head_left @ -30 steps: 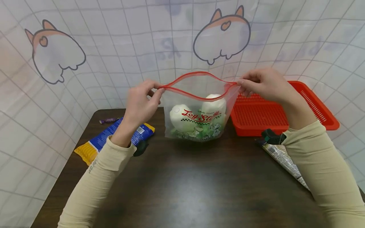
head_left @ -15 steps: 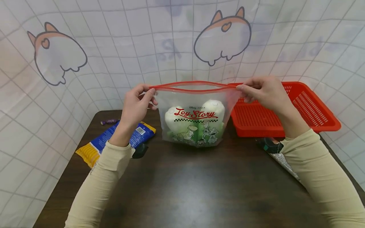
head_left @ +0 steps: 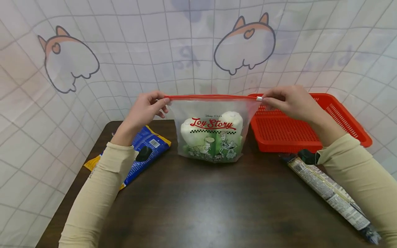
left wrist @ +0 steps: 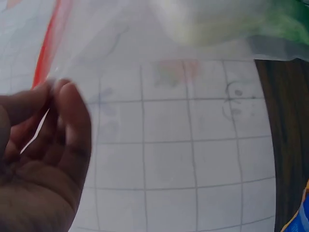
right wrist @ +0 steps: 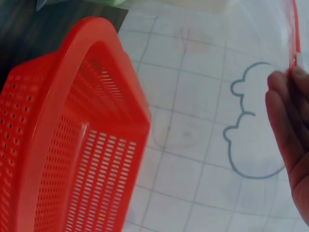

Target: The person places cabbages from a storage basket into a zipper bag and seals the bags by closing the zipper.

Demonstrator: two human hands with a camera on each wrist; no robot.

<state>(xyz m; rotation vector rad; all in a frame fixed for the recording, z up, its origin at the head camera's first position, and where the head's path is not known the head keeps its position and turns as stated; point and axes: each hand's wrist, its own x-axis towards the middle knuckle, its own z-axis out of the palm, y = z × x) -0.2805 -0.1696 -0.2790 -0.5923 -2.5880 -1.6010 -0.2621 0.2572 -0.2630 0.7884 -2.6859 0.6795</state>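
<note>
Between the two hands hangs a clear zipper bag with a red top strip and Toy Story print. Inside it are white and green rounded items, partly hidden by the print. My left hand pinches the top left corner between thumb and fingers. At the other end, my right hand pinches the top right corner, right by a small white slider. The red strip runs straight and taut, its edges lying close together. In the left wrist view, thumb and fingertips meet at the end of the red strip.
A red plastic basket stands behind the right forearm. To the left lies a blue and yellow packet, partly under the left arm. A long silver packet lies on the dark table at right. A patterned sheet hangs behind.
The bag's mouth has gone from a wide gap to a straight strip, and the bag has come slightly lower. The white slider now shows by the right fingers.
</note>
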